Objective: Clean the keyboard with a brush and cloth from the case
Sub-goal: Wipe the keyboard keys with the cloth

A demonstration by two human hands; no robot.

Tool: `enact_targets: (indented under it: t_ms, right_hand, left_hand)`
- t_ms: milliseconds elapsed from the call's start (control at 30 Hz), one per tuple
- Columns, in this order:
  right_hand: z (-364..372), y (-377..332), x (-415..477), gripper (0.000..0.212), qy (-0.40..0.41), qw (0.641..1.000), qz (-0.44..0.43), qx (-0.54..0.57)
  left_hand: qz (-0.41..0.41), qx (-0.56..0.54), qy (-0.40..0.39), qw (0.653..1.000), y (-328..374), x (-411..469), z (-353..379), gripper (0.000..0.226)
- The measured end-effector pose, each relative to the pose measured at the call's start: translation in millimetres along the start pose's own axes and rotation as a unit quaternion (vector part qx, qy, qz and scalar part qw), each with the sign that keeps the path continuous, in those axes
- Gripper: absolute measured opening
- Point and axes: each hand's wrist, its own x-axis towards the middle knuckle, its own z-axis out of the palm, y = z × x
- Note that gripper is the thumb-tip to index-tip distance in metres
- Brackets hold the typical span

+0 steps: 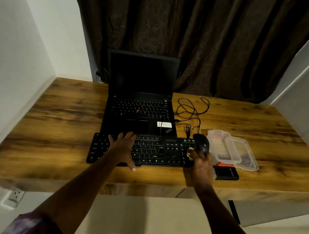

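Head view: left hand [123, 147] lies flat, fingers spread, pinning the black keyboard [143, 150] mid-desk, likely steadying it, while right hand [200, 163] grips something pale at its right end, beside the open clear case [231, 149].

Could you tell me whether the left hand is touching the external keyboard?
Touching: the head view shows the left hand lying flat on the keyboard, covering its keys.
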Motion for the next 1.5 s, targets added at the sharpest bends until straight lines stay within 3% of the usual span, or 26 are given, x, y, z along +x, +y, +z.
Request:
enact_targets:
  t_ms: [133,267,367,467,533,700,867,967,1067,1167,1367,1500]
  right_hand:
    - [2.0,-17.5,11.1,0.078,-0.066,0.997,-0.009,-0.033]
    - [9.6,-27.9,9.8,0.073,-0.06,0.995,-0.072,-0.026]
    - [2.0,-8.2,11.5,0.072,-0.03,0.999,-0.026,-0.014]
    - [-6.4,-3.0,17.3,0.076,-0.071,0.996,0.038,-0.037]
    - [-7.6,-14.1,17.9,0.079,-0.092,0.994,0.02,-0.06]
    - [-2.4,-22.5,19.6,0.077,-0.077,0.991,-0.091,-0.059]
    - [-1.4,5.7,33.0,0.073,-0.084,0.99,-0.027,-0.108]
    - [7.3,-14.3,33.1,0.071,-0.084,0.987,-0.065,-0.116]
    - [11.3,-37.1,35.3,0.081,-0.086,0.99,-0.095,-0.057]
    - [12.2,-26.7,43.1,0.083,-0.091,0.986,-0.093,-0.104]
    - [16.7,2.7,58.2,0.065,-0.067,0.99,-0.016,-0.119]
    - [13.5,-20.5,54.1,0.067,-0.08,0.988,-0.081,-0.108]
  left_hand:
    - [0.002,0.002,0.002,1.0,0.4,-0.3,-0.5,0.145]
    - [0.004,-0.002,0.006,1.0,-0.3,-0.6,-0.2,0.144]
    - [0.004,-0.003,0.005,1.0,0.1,-0.7,-0.5,0.144]
    - [0.003,-0.001,0.003,1.0,0.6,-0.7,-0.8,0.144]
    - [0.004,0.002,0.001,1.0,0.1,-0.1,-1.4,0.145]
    - [0.004,0.005,0.002,1.0,0.6,-0.7,-2.2,0.144]
    - [0.004,0.009,0.005,1.0,0.8,-1.2,-2.1,0.144]
    - [0.0,0.008,0.004,1.0,1.4,-0.2,-2.2,0.144]
    - [-0.001,0.009,0.002,1.0,1.2,-0.2,-2.6,0.144]
    - [-0.005,0.012,-0.004,1.0,1.3,-0.6,-3.9,0.146]
    - [-0.003,0.009,-0.002,1.0,1.6,-0.6,-3.5,0.145]
    - [-0.004,0.011,-0.003,1.0,2.2,-0.5,-3.9,0.145]
